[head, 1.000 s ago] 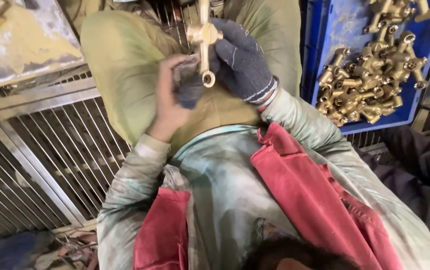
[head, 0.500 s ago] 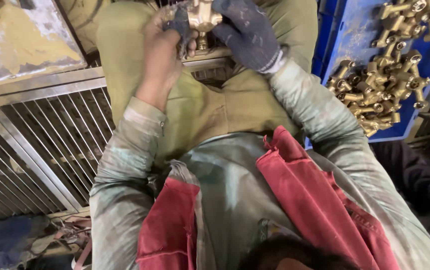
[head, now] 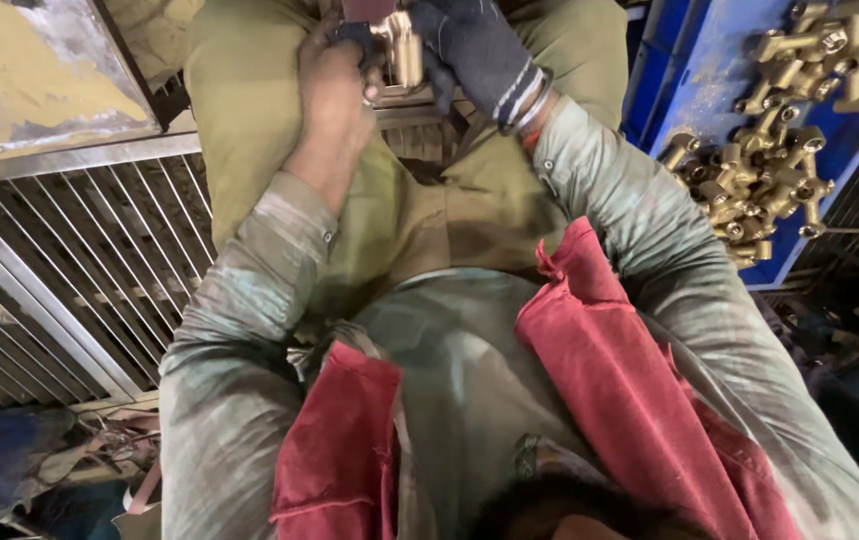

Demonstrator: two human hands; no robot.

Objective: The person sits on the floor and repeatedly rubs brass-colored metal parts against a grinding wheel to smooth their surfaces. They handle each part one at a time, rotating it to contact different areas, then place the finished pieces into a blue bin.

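At the top of the view, above my knees, both hands meet on one brass fitting. My bare left hand grips it from the left together with a scrap of dark cloth. My right hand, in a dark knit glove, closes on it from the right. The top of the fitting is cut off by the frame edge. My olive trousers lie below the hands.
A blue crate at the upper right holds several more brass fittings. A metal grille runs along my left side, under a worn yellowish surface. A red cloth hangs over my chest.
Both hands have moved up and away from my body with the brass fitting, which now sits at the frame's top edge. The crate of fittings has shifted in view with my head.
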